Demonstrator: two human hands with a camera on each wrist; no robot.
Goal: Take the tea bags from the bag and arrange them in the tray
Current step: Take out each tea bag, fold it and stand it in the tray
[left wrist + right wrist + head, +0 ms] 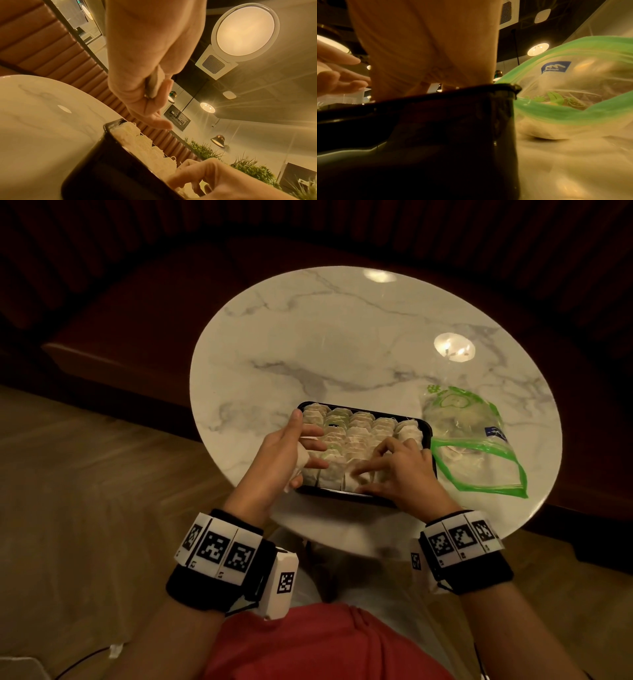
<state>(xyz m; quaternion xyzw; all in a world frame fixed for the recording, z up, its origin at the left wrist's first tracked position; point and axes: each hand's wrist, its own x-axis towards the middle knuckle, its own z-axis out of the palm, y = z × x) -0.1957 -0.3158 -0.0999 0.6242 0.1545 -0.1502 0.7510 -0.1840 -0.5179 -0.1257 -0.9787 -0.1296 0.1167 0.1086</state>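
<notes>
The black tray point(342, 494) sits near the front edge of the table, packed with rows of white tea bags point(359, 429). My left hand point(308, 453) hovers over the tray's left end and holds a few tea bags point(154, 83) against the palm under its curled last fingers, the other fingers stretched out. My right hand point(370, 463) is on the tray's near right part, its bent fingertips pinching a tea bag there. The clear plastic bag point(472, 440) with a green zip rim lies just right of the tray, mouth open toward me, with some tea bags still inside.
The round white marble table point(308, 337) has bare surface beyond the tray. A dark red bench point(137, 320) stands behind it. In the right wrist view the tray wall point(436, 115) touches the bag point(573, 83).
</notes>
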